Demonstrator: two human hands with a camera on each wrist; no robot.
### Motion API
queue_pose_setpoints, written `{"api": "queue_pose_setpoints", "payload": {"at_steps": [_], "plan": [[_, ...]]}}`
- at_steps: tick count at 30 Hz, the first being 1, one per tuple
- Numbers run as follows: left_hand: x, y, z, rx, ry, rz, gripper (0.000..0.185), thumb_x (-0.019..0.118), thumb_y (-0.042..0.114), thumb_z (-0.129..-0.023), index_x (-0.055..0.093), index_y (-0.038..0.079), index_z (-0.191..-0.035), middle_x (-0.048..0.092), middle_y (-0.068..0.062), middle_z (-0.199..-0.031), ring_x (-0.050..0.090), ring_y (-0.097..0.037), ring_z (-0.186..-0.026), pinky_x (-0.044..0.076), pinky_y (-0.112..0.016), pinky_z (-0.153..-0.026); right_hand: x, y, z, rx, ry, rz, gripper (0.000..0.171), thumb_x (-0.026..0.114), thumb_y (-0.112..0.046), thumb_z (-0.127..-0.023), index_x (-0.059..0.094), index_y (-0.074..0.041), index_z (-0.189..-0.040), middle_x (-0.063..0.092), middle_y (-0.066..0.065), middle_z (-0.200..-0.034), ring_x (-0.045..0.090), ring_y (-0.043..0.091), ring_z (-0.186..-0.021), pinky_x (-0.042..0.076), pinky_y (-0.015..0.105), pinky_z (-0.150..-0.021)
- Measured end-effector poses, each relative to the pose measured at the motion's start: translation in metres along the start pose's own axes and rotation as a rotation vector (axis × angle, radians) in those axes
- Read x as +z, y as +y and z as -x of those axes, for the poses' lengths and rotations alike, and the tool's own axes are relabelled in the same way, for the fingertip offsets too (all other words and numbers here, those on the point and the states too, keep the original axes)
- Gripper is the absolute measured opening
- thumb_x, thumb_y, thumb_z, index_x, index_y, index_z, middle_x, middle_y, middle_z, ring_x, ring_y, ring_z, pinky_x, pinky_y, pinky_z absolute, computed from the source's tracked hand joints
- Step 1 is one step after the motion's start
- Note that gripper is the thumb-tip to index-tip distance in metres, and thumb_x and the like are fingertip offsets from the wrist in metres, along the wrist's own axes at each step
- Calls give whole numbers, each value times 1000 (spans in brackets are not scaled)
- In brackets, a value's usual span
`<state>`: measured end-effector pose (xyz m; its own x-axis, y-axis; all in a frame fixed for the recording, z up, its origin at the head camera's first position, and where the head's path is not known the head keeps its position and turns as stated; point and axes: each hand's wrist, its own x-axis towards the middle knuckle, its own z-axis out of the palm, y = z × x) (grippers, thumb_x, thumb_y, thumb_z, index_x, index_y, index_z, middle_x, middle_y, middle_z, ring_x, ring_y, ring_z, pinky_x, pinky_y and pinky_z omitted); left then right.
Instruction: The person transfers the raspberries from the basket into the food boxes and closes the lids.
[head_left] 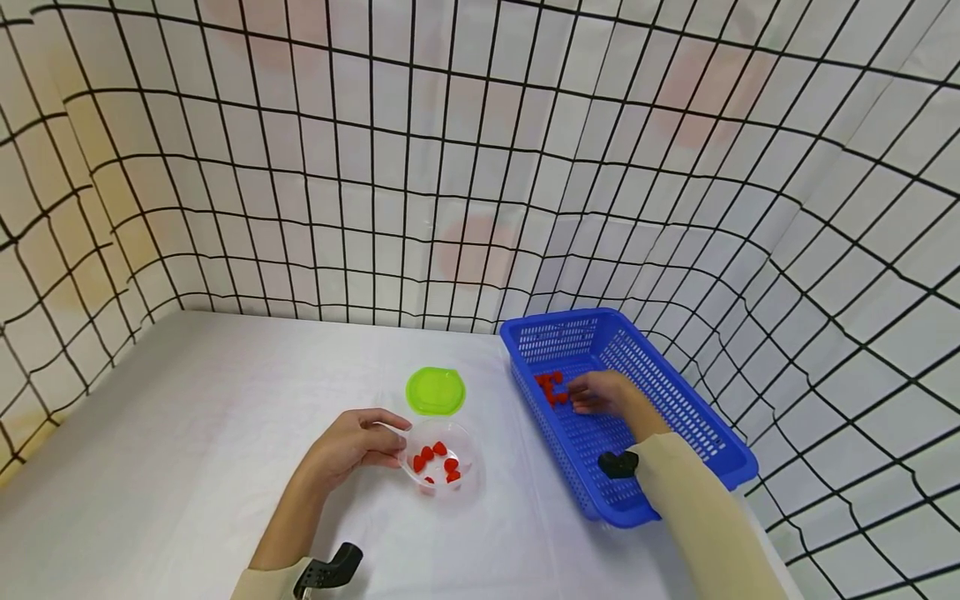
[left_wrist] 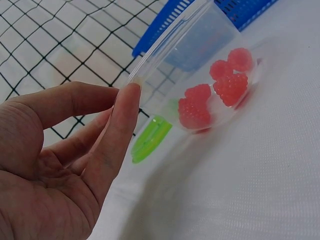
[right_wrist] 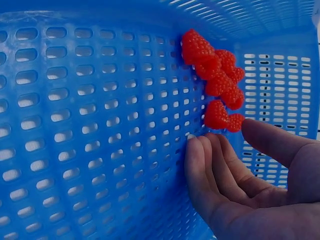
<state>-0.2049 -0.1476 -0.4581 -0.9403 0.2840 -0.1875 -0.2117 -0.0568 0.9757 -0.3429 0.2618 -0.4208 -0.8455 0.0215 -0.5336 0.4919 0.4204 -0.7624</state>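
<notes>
My left hand [head_left: 352, 450] pinches the rim of a clear plastic bowl [left_wrist: 175, 50] between thumb and fingers. Several red raspberries [left_wrist: 230, 89] lie on the bowl's bottom. Over to the right, my right hand [head_left: 603, 393] is down inside a blue plastic basket [head_left: 592, 435]. More raspberries [right_wrist: 220, 82] sit in a cluster against the basket wall, just ahead of the right fingertips. The right thumb [right_wrist: 272, 141] is at the nearest berry; whether it touches I cannot tell. Its fingers are loosely bent and apart from the thumb, with no berry held between them.
A bright green round lid [head_left: 436, 392] lies on the white tabletop [head_left: 225, 400] behind the bowl. Black wire mesh [head_left: 360, 167] over white sheeting stands along the back and both sides. The basket's perforated walls rise around the right hand.
</notes>
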Motion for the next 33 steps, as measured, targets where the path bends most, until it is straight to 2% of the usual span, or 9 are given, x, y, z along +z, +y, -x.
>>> {"api": "queue_pose_setpoints", "payload": {"at_steps": [13,19,28,33], "plan": [[0,0,0,-1,4,-3,37,66,6,-92,61,-14,-123,68,-9,-87,69,-17,-72,64,-31,-75,3,0,-2,3,-53,45,36,64,-15,-99,60,7,-127,67,15,-106,68,19,-83,62,33,-88],[0,0,0,-1,1,-8,37,65,7,-93,60,-14,-124,69,-9,-88,69,-17,-72,64,-31,-75,3,0,-3,19,-46,46,36,68,-14,-96,61,7,-124,68,13,-102,68,17,-78,62,31,-87],[0,1,0,-5,5,-8,37,65,7,-93,61,-14,-124,68,-9,-90,70,-17,-71,64,-31,-75,3,1,-5,16,-49,86,35,70,-11,-94,65,7,-124,69,15,-110,67,24,-95,60,33,-92],[1,1,0,-6,-1,-3,38,65,6,-93,60,-14,-124,68,-9,-88,70,-17,-71,64,-31,-75,2,2,-5,16,-61,114,33,68,-9,-95,66,8,-123,70,14,-107,65,24,-96,60,33,-92]]}}
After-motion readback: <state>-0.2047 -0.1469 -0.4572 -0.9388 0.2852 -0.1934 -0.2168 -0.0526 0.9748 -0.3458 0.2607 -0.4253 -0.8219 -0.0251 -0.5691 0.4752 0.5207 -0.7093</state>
